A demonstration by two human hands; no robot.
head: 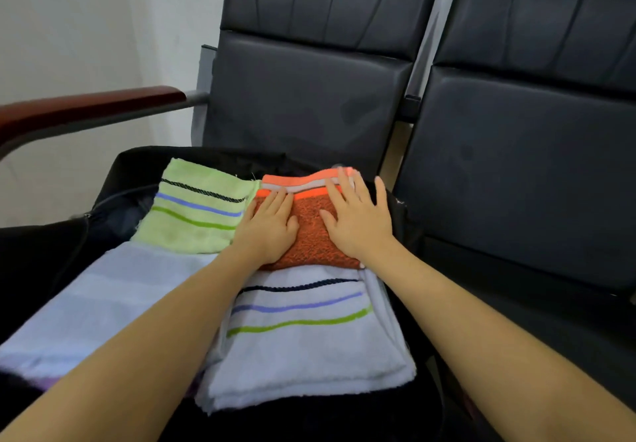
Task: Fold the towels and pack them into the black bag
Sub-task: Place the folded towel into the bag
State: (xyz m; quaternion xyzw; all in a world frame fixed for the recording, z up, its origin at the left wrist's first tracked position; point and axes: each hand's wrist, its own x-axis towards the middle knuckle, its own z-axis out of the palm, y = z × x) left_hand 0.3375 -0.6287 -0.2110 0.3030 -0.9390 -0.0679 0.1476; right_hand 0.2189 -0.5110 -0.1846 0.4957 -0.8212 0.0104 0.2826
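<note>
Head view, hands [309, 225] flat, orange towel [309, 235]

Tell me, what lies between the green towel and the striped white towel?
In the head view, the person's left hand and forearm cross that stretch, pressing the orange towel.

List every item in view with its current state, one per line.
Orange towel: folded, lying flat, pressed under both hands.
Green towel: folded, lying beside the orange one.
White towel: folded, nearest the camera, with the orange towel's near edge on it.
Black bag: lying under the towels; whether it is open is unclear.
Left hand: fingers straight, pressing.
Right hand: fingers straight, pressing.
</note>
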